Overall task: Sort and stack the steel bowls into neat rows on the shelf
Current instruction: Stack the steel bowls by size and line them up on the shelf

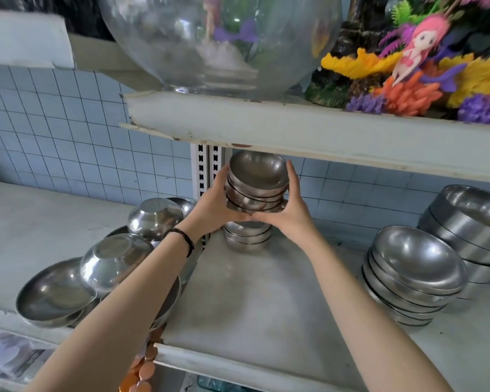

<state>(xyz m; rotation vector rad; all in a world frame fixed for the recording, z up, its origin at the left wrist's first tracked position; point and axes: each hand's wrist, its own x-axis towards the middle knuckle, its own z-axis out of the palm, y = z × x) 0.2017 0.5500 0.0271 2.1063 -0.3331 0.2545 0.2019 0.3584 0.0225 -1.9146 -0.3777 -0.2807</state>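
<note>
Both hands hold a short stack of small steel bowls (257, 183) in the air, tilted toward me, just under the upper shelf. My left hand (213, 205) grips its left side and my right hand (290, 206) grips its right side, thumbs meeting below. Directly beneath stands another low stack of small bowls (248, 236) at the back of the white shelf (266, 301). A stack of medium bowls (410, 275) sits at the right, with a stack of larger bowls (475, 222) behind it.
Loose bowls lie jumbled at the left: a wide one (54, 295), an overturned one (111, 258) and another overturned one (153, 217). The upper shelf (294, 128) hangs close above, bearing a glass fishbowl (210, 41) and aquarium ornaments (408, 69). Tiled wall behind.
</note>
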